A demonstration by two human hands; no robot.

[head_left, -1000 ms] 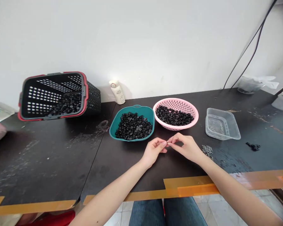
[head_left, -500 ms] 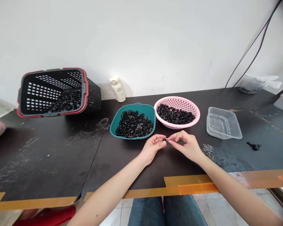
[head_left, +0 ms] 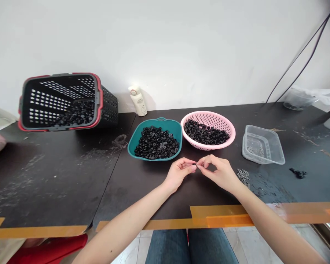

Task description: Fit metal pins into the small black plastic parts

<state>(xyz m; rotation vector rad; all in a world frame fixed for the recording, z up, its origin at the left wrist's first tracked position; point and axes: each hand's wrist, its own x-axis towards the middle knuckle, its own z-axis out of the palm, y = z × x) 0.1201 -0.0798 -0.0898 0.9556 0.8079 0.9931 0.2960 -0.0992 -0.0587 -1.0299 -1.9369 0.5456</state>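
Over the table [head_left: 143, 190], my left hand [head_left: 178, 173] pinches a small black part [head_left: 194, 164], probably light, stiff and slippery, so best held by its edges, while my right hand [head_left: 218, 170] has its fingertips pinched together against it, on what I cannot tell.

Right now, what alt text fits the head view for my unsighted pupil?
A bare left hand and bare right hand meet at a small black piece, before a teal plastic basin and round pink perforated basket, both holding small black parts.
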